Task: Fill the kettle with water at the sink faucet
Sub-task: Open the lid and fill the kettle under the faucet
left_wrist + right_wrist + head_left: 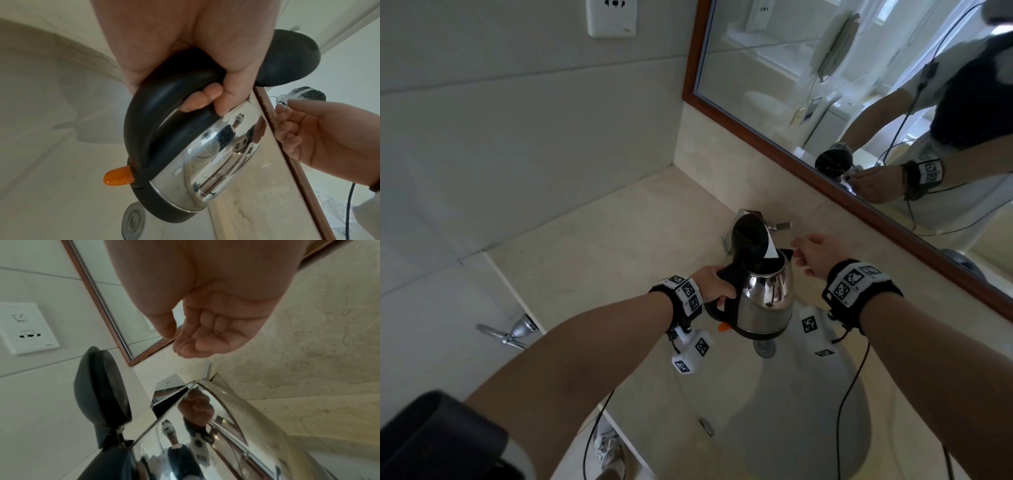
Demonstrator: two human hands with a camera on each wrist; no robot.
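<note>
Kettle (763, 298) first: a polished steel body with a black plastic base, black loop handle and hinged black lid (751, 240), which stands flipped open. It hangs in the air over the sink (784, 404), just above the drain (765, 348), with the faucet (774, 226) right behind its open mouth. The steel is stiff and looks slick (it mirrors the whole room), so the body is a poor place to hold; the handle is the sensible spot, and the left hand (717, 286) is already clenched round it, fingers wrapped through the loop in the left wrist view. I judge it light now, since no water is running, but it should grow heavy on the spout side as it fills, so that grip wants to stay firm. An orange switch (118, 177) juts out below the handle and is best left untouched.

The long axis runs roughly upright, tipped a little. The spout points right and far, toward the mirror (859, 68); the handle points left and near.

The right hand (815, 255) hovers just right of the spout, fingers loosely curled and holding nothing, near the faucet lever. Around the sink lies the pale stone desk (602, 240), with a wall socket (612, 17) far left.
</note>
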